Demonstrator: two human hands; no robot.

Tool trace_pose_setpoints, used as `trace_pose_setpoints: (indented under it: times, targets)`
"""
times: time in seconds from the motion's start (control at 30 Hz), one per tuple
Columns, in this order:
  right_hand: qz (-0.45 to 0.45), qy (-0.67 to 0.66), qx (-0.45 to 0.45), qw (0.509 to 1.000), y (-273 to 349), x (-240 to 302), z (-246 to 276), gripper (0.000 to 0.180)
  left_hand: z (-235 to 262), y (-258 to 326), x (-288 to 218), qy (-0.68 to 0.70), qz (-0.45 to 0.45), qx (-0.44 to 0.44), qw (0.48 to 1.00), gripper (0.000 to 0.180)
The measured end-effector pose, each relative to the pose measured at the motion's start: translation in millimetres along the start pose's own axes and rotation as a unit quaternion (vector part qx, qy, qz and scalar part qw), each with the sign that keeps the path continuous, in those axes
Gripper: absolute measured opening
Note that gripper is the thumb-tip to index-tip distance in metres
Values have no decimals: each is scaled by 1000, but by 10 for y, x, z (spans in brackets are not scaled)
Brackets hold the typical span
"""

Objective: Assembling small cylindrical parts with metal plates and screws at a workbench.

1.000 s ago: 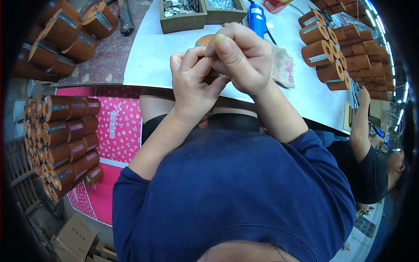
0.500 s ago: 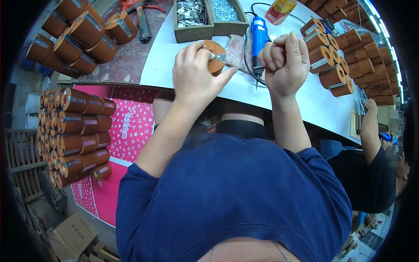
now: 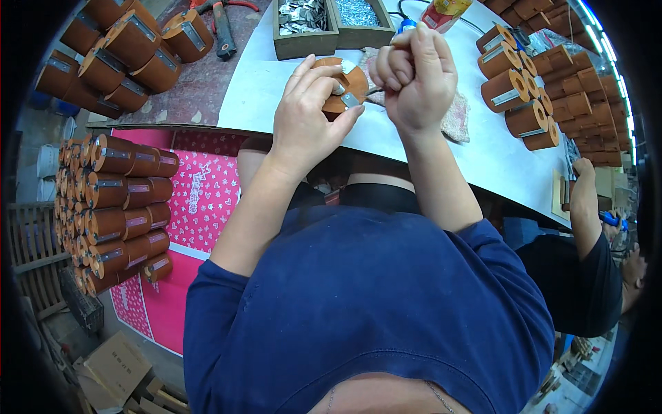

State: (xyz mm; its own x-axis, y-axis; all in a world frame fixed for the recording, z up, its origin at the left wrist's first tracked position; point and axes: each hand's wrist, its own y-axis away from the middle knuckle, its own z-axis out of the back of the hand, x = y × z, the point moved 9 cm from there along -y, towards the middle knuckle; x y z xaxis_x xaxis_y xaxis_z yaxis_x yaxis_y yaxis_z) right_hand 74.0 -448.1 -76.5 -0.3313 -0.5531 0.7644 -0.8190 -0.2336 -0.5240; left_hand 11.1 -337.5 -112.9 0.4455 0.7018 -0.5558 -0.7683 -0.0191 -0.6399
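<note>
My left hand [image 3: 307,117] curls round a round, orange-brown wooden piece [image 3: 357,84], with its fingers and thumb resting on it. A small silver metal plate [image 3: 349,100] lies on the wood beside my thumb, and a pale piece shows near its far edge. Just to the right, my right hand [image 3: 419,86] is closed in a fist above a cloth pad [image 3: 456,119]. A thin dark tip sticks out from its fingers toward the wood; the rest is hidden in the hand. Behind that fist, only the end of a blue power screwdriver [image 3: 407,26] shows.
Wooden trays of metal plates [image 3: 301,17] and screws [image 3: 357,14] stand beyond my hands. A red-yellow container [image 3: 445,14] is at the back. A hammer [image 3: 223,34] lies left. Wooden cylinders [image 3: 110,221] are stacked left, others [image 3: 507,90] right. A co-worker's arm [image 3: 584,207] reaches in.
My right fist has moved left and away from me, closer to the wooden piece, and now hides most of the screwdriver. My left hand keeps hold of the wood, with more of it showing.
</note>
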Motion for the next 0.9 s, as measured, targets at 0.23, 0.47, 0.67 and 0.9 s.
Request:
trace_pose_setpoints:
  times: [0.23,0.47,0.67,0.9]
  targets:
    - [-46,-38,19,998,-38,-266,-75,30,-17,-5,-2,25,-7,18,1000,27]
    - [-40,0,69,997,-35,-273,-160,29,8,-7,0,32,-1,7,999,27]
    - [-74,60,162,982,-71,-323,-351,28,21,-40,-32,53,10,0,999,26]
    - [-137,-11,168,976,-70,-465,-302,23,50,-37,-66,69,14,-62,996,17]
